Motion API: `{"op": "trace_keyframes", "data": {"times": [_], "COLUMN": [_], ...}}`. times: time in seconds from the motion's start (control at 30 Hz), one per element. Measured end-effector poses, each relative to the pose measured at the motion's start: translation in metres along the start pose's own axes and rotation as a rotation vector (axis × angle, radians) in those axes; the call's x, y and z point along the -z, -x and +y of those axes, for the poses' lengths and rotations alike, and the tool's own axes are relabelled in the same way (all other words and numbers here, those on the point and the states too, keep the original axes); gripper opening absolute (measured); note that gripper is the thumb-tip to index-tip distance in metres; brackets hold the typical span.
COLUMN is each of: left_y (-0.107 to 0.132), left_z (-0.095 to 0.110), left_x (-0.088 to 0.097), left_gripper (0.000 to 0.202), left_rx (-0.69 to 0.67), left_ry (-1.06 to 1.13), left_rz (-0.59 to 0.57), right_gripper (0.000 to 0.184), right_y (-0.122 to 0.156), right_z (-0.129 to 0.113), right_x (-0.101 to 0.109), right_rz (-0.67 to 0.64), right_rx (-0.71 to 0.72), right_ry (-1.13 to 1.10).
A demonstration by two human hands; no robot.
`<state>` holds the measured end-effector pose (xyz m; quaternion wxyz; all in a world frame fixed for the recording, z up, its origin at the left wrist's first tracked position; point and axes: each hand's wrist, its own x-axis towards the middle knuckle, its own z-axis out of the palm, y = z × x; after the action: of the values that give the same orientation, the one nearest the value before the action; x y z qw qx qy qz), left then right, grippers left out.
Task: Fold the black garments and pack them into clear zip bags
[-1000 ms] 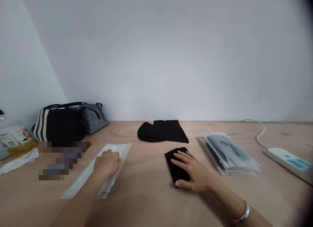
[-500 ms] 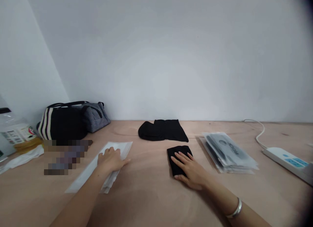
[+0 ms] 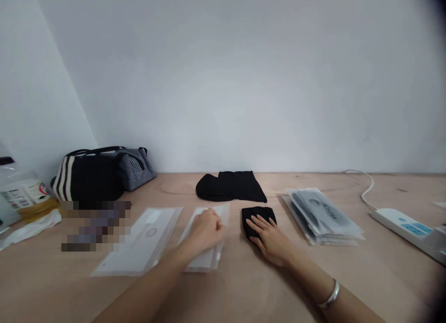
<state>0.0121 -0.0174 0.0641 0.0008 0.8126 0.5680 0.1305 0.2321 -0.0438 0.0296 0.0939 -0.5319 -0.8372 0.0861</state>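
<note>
My left hand (image 3: 206, 228) is closed on a frosted plastic zip bag (image 3: 202, 263), its fingers curled on the upper part. The bag lies low over the table, beside other frosted bags (image 3: 134, 248) at the left. My right hand (image 3: 270, 239), with a silver bracelet on its wrist, lies flat with fingers spread on a folded black cloth item (image 3: 248, 216). Further back, another black cloth piece (image 3: 232, 186) is laid out by the wall. A stack of filled frosted bags (image 3: 324, 216) with dark contents and printed lettering sits right of my right hand.
Two bags, one black with pale stripes (image 3: 94, 179) and one finely striped (image 3: 139, 170), stand at the back left. Near them are a bottle of yellow liquid (image 3: 29, 197), a white tissue (image 3: 35, 228) and a blurred-out patch. A white power strip (image 3: 407, 228) with its cord lies at the right.
My left hand has moved right, bringing one frosted bag off the others towards the middle. My right hand stays on the folded black cloth, which has shifted slightly.
</note>
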Motion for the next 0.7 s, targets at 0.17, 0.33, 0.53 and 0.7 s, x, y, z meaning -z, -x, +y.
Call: {"op": "trace_keyframes", "data": {"times": [0.17, 0.33, 0.53, 0.7], "left_y": [-0.003, -0.005, -0.008, -0.005], "left_z": [0.028, 0.019, 0.012, 0.012], "left_x": [-0.043, -0.057, -0.061, -0.062], "left_gripper": [0.022, 0.022, 0.023, 0.024], "left_rx": [-0.025, 0.024, 0.026, 0.012], "left_ry": [0.114, 0.189, 0.245, 0.273], "left_rz": [0.061, 0.071, 0.053, 0.062], "right_gripper": [0.049, 0.049, 0.057, 0.049], "right_y": [-0.002, -0.006, -0.007, -0.015], "right_z": [0.005, -0.012, -0.035, -0.021], "right_x": [-0.001, -0.008, -0.003, 0.021], "right_rz": [0.093, 0.174, 0.076, 0.003], "right_rx": [-0.085, -0.141, 0.006, 0.161], "right_ry": [-0.123, -0.209, -0.187, -0.195]}}
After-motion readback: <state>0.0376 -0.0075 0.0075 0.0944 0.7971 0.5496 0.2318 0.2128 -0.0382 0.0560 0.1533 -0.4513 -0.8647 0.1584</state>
